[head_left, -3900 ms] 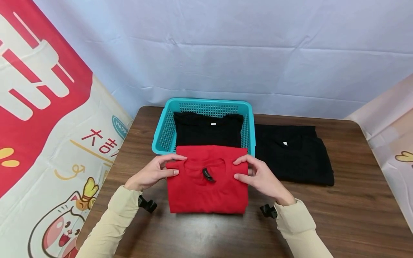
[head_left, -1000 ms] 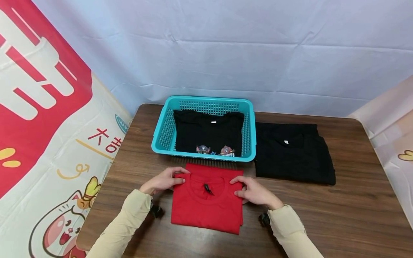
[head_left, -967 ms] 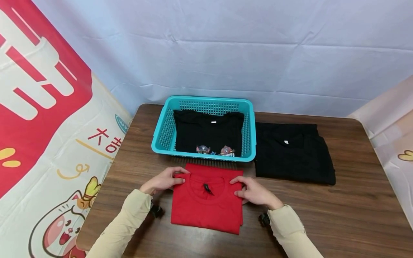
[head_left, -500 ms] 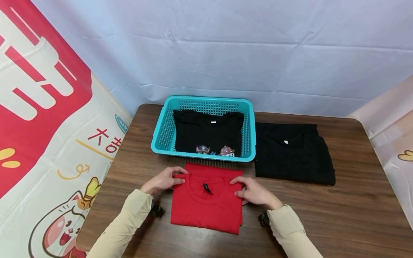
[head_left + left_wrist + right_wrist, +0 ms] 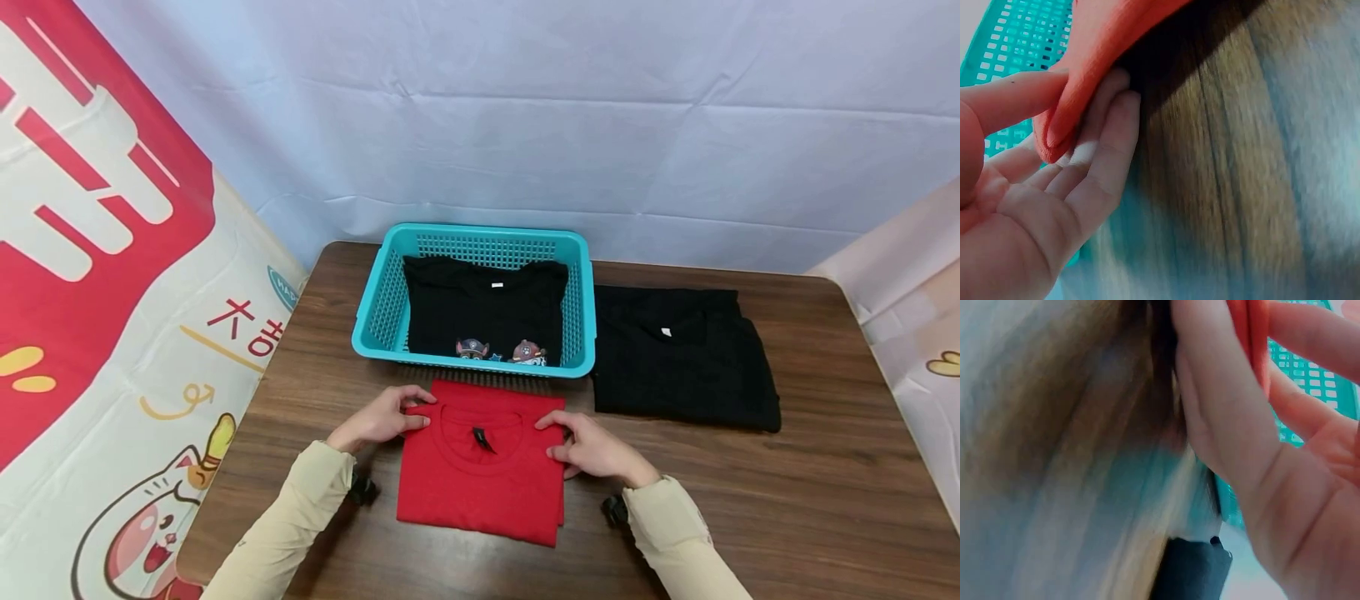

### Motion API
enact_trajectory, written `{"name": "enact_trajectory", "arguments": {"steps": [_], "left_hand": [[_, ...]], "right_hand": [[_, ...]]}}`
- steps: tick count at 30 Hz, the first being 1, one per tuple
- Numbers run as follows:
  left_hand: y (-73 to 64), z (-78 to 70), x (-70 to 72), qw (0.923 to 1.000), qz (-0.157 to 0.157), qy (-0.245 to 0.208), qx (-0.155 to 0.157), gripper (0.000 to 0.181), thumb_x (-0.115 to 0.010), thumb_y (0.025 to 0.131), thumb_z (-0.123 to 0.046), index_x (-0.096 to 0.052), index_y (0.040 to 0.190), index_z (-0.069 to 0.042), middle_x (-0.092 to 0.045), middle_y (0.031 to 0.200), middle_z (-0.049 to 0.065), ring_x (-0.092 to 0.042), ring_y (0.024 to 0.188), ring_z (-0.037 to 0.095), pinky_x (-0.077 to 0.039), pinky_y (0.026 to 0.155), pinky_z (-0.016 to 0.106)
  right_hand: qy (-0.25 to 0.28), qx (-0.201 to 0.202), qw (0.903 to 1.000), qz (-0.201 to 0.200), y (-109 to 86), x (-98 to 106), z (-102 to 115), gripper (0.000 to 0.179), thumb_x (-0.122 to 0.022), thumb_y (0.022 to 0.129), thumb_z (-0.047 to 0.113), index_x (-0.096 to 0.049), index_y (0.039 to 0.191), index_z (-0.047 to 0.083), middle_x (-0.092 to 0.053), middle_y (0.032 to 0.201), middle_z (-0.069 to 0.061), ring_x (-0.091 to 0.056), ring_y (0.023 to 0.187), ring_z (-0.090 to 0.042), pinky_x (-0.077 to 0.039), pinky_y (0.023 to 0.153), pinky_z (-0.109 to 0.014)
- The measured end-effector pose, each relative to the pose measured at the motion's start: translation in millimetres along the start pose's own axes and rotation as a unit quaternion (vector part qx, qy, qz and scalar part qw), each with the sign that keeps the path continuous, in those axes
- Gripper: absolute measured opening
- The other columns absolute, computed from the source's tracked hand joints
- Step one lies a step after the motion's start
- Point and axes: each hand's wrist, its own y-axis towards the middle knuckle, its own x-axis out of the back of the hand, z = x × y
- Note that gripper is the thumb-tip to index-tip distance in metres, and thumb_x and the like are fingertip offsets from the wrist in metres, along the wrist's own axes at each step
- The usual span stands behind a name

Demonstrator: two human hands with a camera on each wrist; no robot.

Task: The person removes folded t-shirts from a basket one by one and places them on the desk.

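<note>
In the head view a folded red T-shirt [image 5: 480,492], neckline and black label facing up, lies just in front of the basket. My left hand [image 5: 381,417] pinches its upper left edge; in the left wrist view the thumb is above the red cloth [image 5: 1094,53] and the fingers are beneath. At the upper right edge, my right hand [image 5: 592,446] grips the shirt the same way. The turquoise basket [image 5: 472,364] holds a folded black T-shirt [image 5: 487,312] with a cartoon print partly hidden by the front rim.
Right of the basket, folded black clothing [image 5: 682,367] with a small white tag lies on the brown wooden table [image 5: 825,467]. A pale cloth [image 5: 525,125] hangs behind the table, and a printed cloth [image 5: 150,333] hangs at the left.
Since the oldest frame, both hands have brought the red T-shirt back from over the basket's front rim toward me, uncovering the black shirt's print. Over the last second almost nothing has moved.
</note>
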Motion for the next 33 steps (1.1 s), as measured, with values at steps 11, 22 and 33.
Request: {"name": "enact_trajectory", "arguments": {"steps": [11, 22, 33], "left_hand": [[-8.4, -6.2, 16.6, 0.997, -0.026, 0.065, -0.033, 0.036, -0.069, 0.087, -0.01, -0.059, 0.12, 0.001, -0.071, 0.09, 0.01, -0.059, 0.069, 0.01, -0.049, 0.061, 0.025], [-24.6, -14.5, 48.3, 0.9914, -0.02, 0.128, -0.021, 0.046, -0.069, 0.089, -0.022, -0.056, 0.126, 0.002, -0.07, 0.101, 0.011, -0.064, 0.085, 0.017, -0.052, 0.071, 0.029], [-39.7, -32.5, 77.5, 0.9886, 0.124, -0.017, -0.084, 0.048, -0.058, 0.097, -0.022, -0.047, 0.138, -0.001, -0.059, 0.128, 0.026, -0.064, 0.104, 0.039, -0.055, 0.088, 0.037]], "right_hand": [[-0.038, 0.0, 0.9958, -0.084, -13.9, 35, 10, 0.033, -0.055, 0.091, 0.001, -0.055, 0.124, -0.006, -0.065, 0.093, -0.018, -0.064, 0.066, -0.022, -0.058, 0.059, -0.03], [-0.035, -0.016, 0.9814, -0.188, -21.2, 55, 18, 0.03, -0.058, 0.094, 0.007, -0.056, 0.12, -0.008, -0.067, 0.096, -0.025, -0.066, 0.069, -0.02, -0.059, 0.064, -0.033], [-0.023, 0.041, 0.9384, -0.342, -18.5, 64, 30, 0.027, -0.056, 0.096, 0.009, -0.059, 0.12, -0.002, -0.067, 0.094, -0.022, -0.067, 0.066, -0.011, -0.058, 0.059, -0.025]]}}
